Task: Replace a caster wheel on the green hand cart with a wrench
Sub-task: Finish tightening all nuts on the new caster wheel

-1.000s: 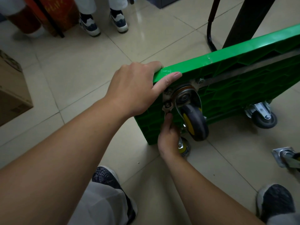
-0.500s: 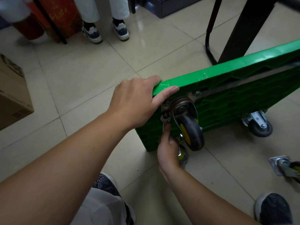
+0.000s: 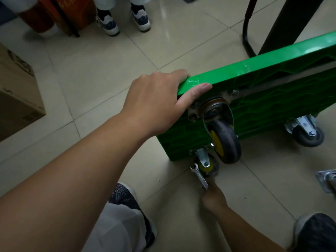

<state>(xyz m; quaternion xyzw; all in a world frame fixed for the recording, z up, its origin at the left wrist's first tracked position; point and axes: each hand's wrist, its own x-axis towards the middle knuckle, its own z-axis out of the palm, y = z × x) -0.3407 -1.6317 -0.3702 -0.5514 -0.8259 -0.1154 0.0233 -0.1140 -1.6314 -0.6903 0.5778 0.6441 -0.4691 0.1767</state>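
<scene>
The green hand cart (image 3: 269, 113) stands tipped on its edge with its underside facing me. My left hand (image 3: 160, 100) grips its upper left corner, thumb on the underside and fingers over the top edge. A large caster wheel (image 3: 225, 140) with a yellow hub is bolted near that corner. A smaller caster (image 3: 206, 163) sits at the bottom edge by the floor. My right hand (image 3: 213, 197) holds a silver wrench (image 3: 200, 176) low near the floor, its open jaw up beside the small caster.
Another caster (image 3: 307, 133) is mounted further right on the cart. A loose caster (image 3: 327, 180) lies on the tile floor at the right edge. A cardboard box (image 3: 16, 99) stands left. Another person's shoes (image 3: 123, 20) are at the top. My own shoes (image 3: 127, 199) are below.
My right hand has pulled the wrench off the bolt at the large caster's plate and dropped down toward the floor. The left hand stays on the cart corner.
</scene>
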